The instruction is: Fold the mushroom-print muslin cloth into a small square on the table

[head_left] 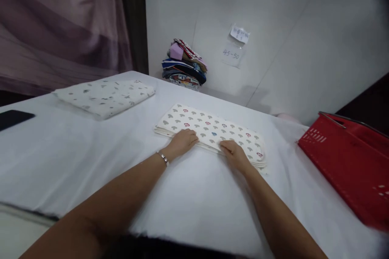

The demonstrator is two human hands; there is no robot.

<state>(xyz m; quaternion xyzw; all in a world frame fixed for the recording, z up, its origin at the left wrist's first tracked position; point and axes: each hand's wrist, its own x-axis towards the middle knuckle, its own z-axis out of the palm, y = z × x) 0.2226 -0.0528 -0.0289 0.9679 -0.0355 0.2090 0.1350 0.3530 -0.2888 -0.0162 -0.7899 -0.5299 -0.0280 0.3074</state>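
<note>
A folded cream cloth (209, 123) with a mushroom print in grey, red and blue lies flat on the white-covered table (194, 198), its layers showing along the edges. On its near long edge, left of the middle, my left hand (184, 141) is closed, with a bracelet at the wrist. My right hand (234, 153) pinches the same edge further right. Fingertips of both hands are partly hidden. Farther left lies another folded white cloth (106, 95) with a grey leaf-like print, apart from both hands.
A red plastic basket (343, 162) with a metal handle stands at the right. At the left edge lies a dark phone-like slab (15, 119). Behind the table are a stack of folded fabrics (184, 64), a pale wall with a paper label (232, 53), and a pinkish curtain (60, 20).
</note>
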